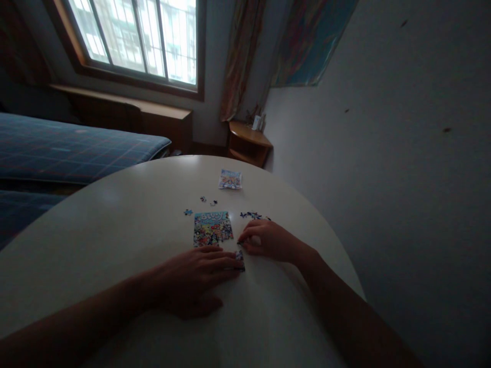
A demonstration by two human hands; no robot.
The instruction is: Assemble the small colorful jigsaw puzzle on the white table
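A round, shiny white table (pixel 134 225) is seen in a dim room. On it, a bare left hand (pixel 201 271) is laid flat, palm down, with its fingers reached out; nothing is gripped by it. A bare right hand (pixel 273 240) is bent, with its thumb and fingertips pinched together. Between and just past the hands, a bright, many-coloured cardboard jigsaw picture (pixel 210 226) is laid flat, with a gap at its lower right. Its bottom edge is touched by the left hand, maybe so that it is kept from sliding. A small white and blue packet with a printed picture (pixel 230 180) is set farther back, perhaps to be out of the way. A dark, patterned puzzle bit (pixel 240 261) is partly covered by the left fingertips. A little heap of dark loose pieces (pixel 251 215) is left near the right hand, maybe so it can be reached easily. 3 more pieces, 1 of them a blue piece (pixel 187 212), are spread past the picture. The smallest thing, a tiny dark piece (pixel 240 243), is held in the right fingertips, most likely so it can be turned, but its shape is mostly hidden. Whether the patterned bit is joined to the picture cannot be told, as the join is covered. Both arms are cut off.
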